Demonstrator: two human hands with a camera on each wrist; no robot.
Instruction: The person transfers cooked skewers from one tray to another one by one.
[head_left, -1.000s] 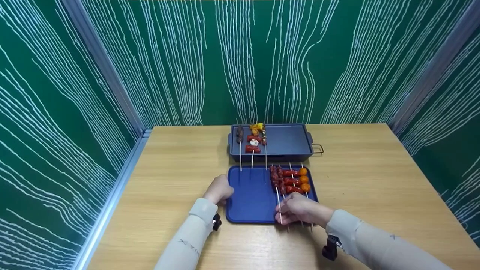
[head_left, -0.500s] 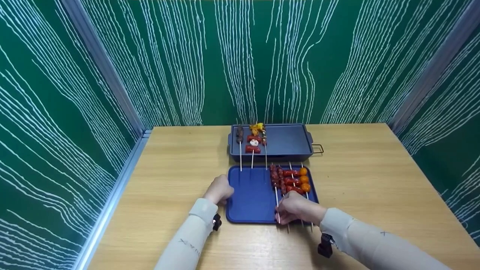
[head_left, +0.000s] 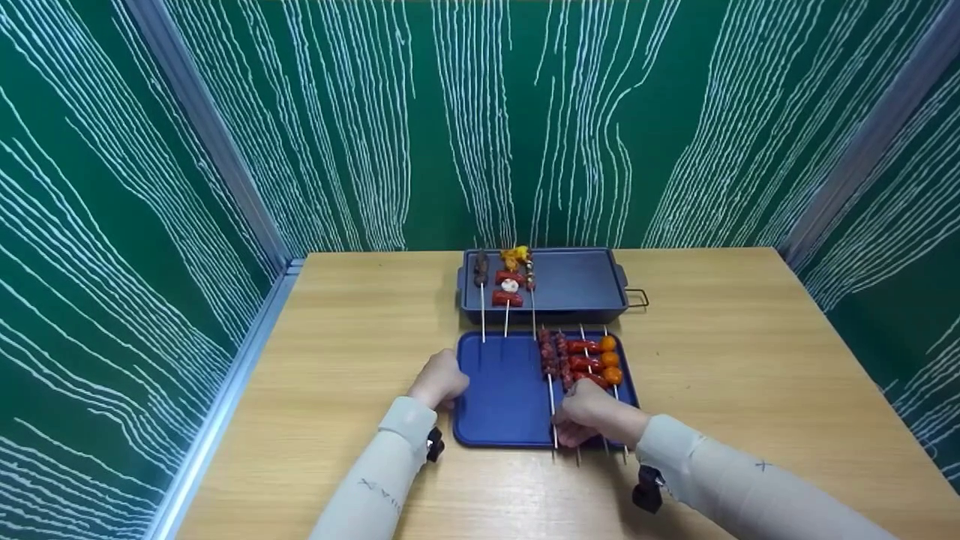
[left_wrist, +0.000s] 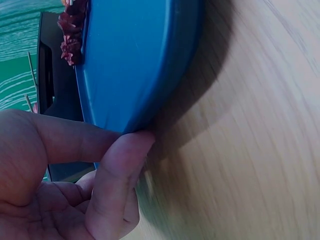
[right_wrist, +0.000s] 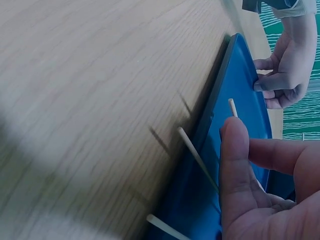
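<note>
My left hand (head_left: 440,380) pinches the left rim of a blue tray (head_left: 495,397) between thumb and index finger, which the left wrist view shows closely. Over the tray's front right part, my right hand (head_left: 592,412) pinches the bare stick of a dark red meat skewer (head_left: 548,354). The tip of that stick (right_wrist: 232,107) pokes out past my thumb in the right wrist view. Just right of it lies a second meat skewer (head_left: 564,360). Beyond that are a red sausage skewer (head_left: 585,363) and a skewer of orange balls (head_left: 610,360). My right hand hides parts of their sticks.
Behind the tray stands a dark grey grill pan (head_left: 574,277) with a wire handle (head_left: 637,298) at its right. Several skewers lie on its left side, a dark meat skewer (head_left: 481,268) among them, their sticks reaching over the front edge. Green, white-lined walls enclose the wooden table (head_left: 337,322).
The right hand has shifted slightly left and turned the meat skewer, whose lower end has swung left so that the stick lies straighter. The left hand has stayed on the tray rim.
</note>
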